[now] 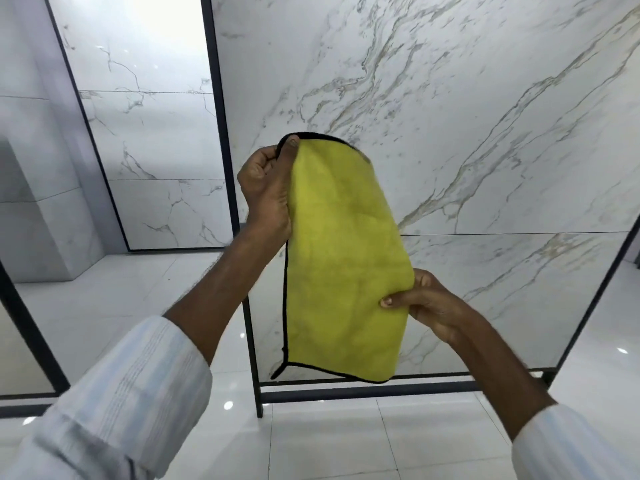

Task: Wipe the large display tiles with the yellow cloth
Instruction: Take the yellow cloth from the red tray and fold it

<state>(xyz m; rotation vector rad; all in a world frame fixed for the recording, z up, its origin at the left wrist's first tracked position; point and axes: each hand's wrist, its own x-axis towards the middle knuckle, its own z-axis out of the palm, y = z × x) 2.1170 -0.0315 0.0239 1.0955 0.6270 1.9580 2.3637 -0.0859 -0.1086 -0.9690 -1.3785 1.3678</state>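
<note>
- A pale striped sleeve (114, 393) fills the lower left corner, closest to the lens; a second sleeve (575, 445) sits at lower right.
- The left hand (266, 192) pinches the top corner of the yellow cloth (343, 258), thumb over its black edging.
- The right hand (426, 303) pinches the cloth's right edge lower down.
- The cloth hangs between both hands in front of the large veined display tile (485, 116).
- The tile stands in a black frame (346, 389) on a glossy floor (329, 441).

One yellow cloth (343, 258), two hands (266, 192) (431, 306), two striped sleeves (121, 393) (581, 448), two marble displays (485, 133) (149, 140)
</note>
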